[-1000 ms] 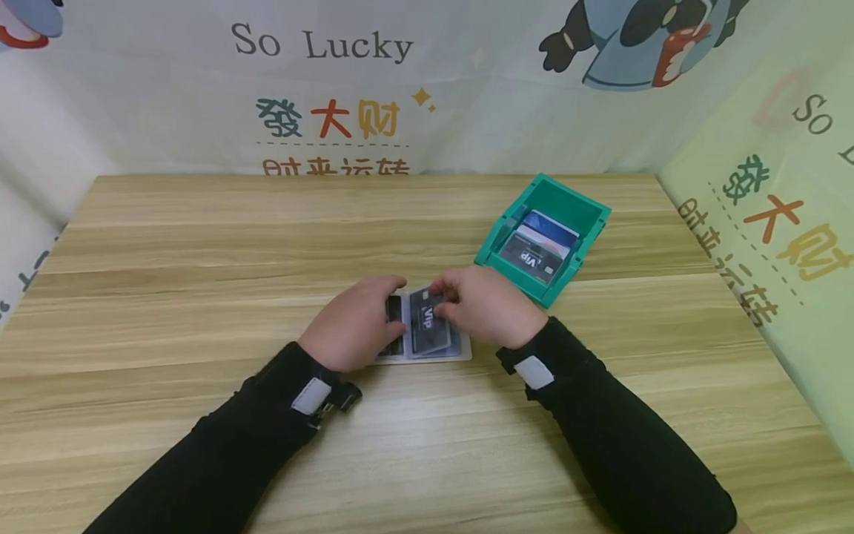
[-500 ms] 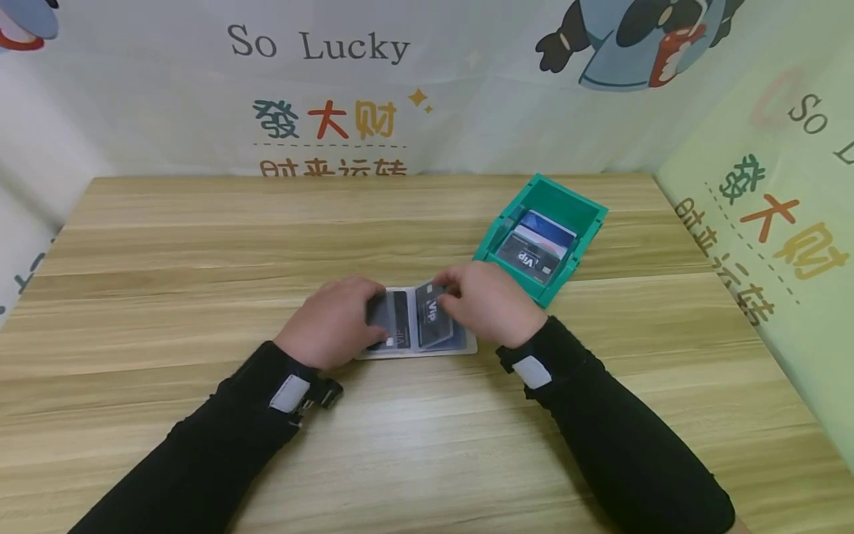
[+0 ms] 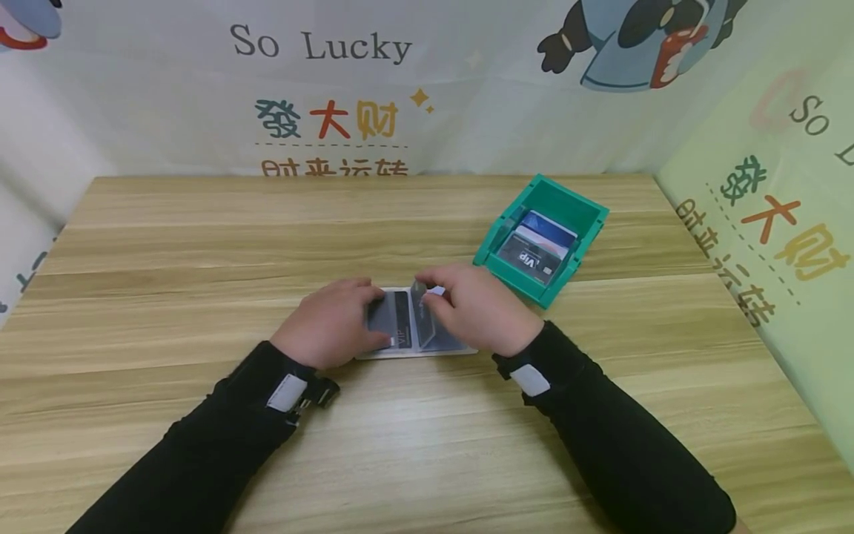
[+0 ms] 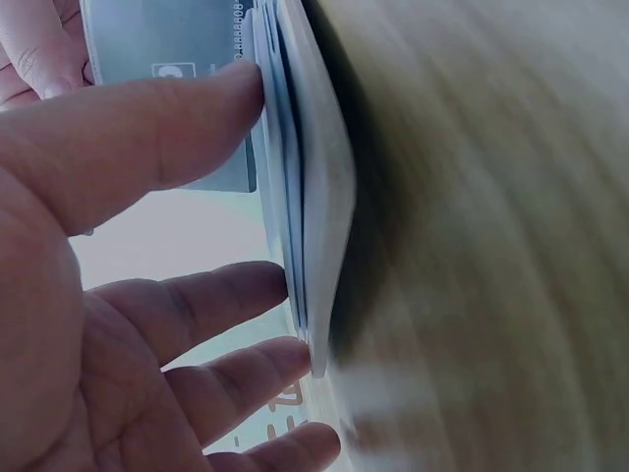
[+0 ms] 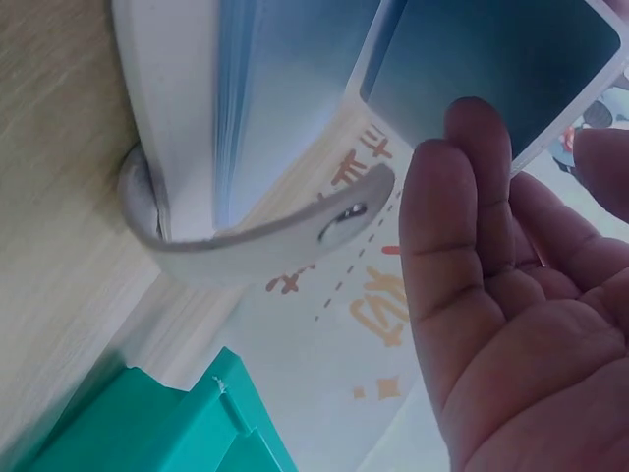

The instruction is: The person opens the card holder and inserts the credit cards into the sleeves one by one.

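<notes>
A card holder [image 3: 416, 353] lies spread on the table, with dark cards in clear pockets on its left side [image 3: 401, 319]. My left hand [image 3: 330, 322] rests on that side; in the left wrist view its thumb [image 4: 187, 123] and extended fingertips touch the page edges. My right hand [image 3: 482, 308] pinches a dark VIP card [image 3: 421, 315], tilted up above the right-hand pocket page [image 3: 450, 340]. In the right wrist view, the card [image 5: 491, 69] shows a pale border, and a strap with a metal snap [image 5: 344, 221] sticks out from the holder. The card's lower edge is hard to make out.
A green bin [image 3: 594, 219] stands beyond my right hand, with several cards [image 3: 534, 248] inside, one marked VIP. The wooden table [image 3: 233, 230] meets a printed cloth backdrop [image 3: 467, 111] at the back and on the right.
My left hand has shifted left along the holder, uncovering more of its left page. The right hand keeps its pinch on the card, which has moved slightly left and tipped up more steeply.
</notes>
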A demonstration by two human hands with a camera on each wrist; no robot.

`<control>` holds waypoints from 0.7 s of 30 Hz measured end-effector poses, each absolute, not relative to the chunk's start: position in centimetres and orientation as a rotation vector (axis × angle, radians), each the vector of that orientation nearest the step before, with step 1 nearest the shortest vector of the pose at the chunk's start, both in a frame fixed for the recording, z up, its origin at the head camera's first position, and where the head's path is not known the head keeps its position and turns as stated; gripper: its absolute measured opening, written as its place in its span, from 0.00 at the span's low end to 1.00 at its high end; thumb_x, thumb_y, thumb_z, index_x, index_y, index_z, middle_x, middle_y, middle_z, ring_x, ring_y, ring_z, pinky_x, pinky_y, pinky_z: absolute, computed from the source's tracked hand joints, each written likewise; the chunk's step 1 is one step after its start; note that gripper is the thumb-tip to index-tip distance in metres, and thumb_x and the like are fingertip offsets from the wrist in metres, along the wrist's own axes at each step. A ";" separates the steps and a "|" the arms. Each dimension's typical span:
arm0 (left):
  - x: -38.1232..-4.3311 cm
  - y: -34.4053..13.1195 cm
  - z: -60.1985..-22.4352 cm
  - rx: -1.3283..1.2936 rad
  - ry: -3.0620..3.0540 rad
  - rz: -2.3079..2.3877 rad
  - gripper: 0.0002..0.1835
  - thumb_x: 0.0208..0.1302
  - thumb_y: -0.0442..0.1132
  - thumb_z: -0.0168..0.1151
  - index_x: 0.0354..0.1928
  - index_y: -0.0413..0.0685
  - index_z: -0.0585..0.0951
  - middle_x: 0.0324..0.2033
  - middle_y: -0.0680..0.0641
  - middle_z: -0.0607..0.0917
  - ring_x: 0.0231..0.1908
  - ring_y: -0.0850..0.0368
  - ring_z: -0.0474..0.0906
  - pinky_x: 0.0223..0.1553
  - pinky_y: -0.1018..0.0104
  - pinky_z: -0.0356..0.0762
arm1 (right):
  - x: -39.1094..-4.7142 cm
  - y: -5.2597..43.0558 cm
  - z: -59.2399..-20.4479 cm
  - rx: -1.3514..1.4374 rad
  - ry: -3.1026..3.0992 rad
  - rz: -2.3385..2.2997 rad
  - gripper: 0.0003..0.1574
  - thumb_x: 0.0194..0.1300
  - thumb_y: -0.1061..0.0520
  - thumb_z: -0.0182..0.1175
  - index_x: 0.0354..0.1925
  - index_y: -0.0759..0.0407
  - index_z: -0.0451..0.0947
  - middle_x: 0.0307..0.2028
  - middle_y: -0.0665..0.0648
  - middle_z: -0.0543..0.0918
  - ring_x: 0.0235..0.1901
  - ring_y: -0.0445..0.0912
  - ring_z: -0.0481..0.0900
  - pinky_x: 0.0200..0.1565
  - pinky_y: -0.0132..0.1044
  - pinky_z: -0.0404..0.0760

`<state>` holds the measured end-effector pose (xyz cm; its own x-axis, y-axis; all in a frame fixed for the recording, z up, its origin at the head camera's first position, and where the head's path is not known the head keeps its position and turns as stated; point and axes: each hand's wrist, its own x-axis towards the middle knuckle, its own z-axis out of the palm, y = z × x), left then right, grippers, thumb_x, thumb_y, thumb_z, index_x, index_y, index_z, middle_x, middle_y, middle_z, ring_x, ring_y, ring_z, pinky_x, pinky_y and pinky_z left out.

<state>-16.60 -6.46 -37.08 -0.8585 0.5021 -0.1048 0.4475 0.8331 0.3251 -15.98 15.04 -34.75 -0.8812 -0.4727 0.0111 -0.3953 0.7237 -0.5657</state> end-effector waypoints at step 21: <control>-16.6 -6.3 -37.5 0.799 2.845 0.386 0.36 0.52 0.59 0.65 0.60 0.47 0.74 0.58 0.41 0.73 0.57 0.43 0.65 0.57 0.45 0.63 | -15.3 14.3 -35.5 -0.887 2.689 -0.685 0.30 0.74 0.51 0.42 0.71 0.53 0.55 0.65 0.55 0.64 0.61 0.40 0.58 0.59 0.42 0.66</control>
<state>-16.61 -6.33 -37.46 -0.8443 0.5292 -0.0845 0.4875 0.8239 0.2890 -15.31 14.30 -35.47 -0.7909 -0.6082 -0.0678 -0.5017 0.7079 -0.4971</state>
